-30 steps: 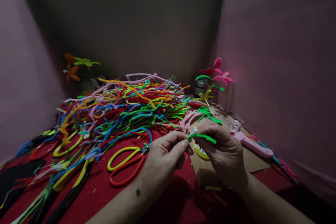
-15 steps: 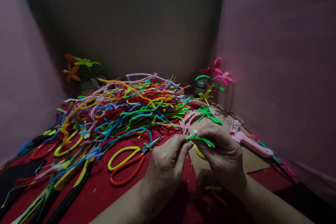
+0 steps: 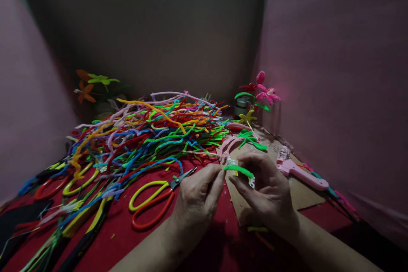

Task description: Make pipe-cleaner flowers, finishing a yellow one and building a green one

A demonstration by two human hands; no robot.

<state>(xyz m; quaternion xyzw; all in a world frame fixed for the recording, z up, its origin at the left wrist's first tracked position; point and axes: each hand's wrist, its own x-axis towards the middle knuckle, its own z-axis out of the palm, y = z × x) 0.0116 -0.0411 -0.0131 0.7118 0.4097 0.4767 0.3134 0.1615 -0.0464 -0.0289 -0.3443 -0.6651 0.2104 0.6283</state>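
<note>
My left hand (image 3: 197, 197) and my right hand (image 3: 267, 195) meet over a red cloth (image 3: 127, 238), both pinching a short green pipe cleaner (image 3: 239, 171). The left fingers hold its left end, where a small white sparkly bit (image 3: 230, 162) sits. The right fingers curl around its right end. A large heap of pipe cleaners in many colours (image 3: 146, 129) lies just beyond the hands. Scissors with a yellow and an orange handle (image 3: 153, 199) lie on the cloth left of my left hand.
A pink glue gun (image 3: 301, 173) rests on brown cardboard (image 3: 306, 193) at the right. Pipe-cleaner flowers stand at the back right (image 3: 259, 91) and back left (image 3: 91, 83). Pliers and more scissors (image 3: 79, 216) lie at the left. Pink walls close in on both sides.
Both hands have shifted slightly left and down with the green pipe cleaner. My right fingers have opened a little around it, and the white bit shows more.
</note>
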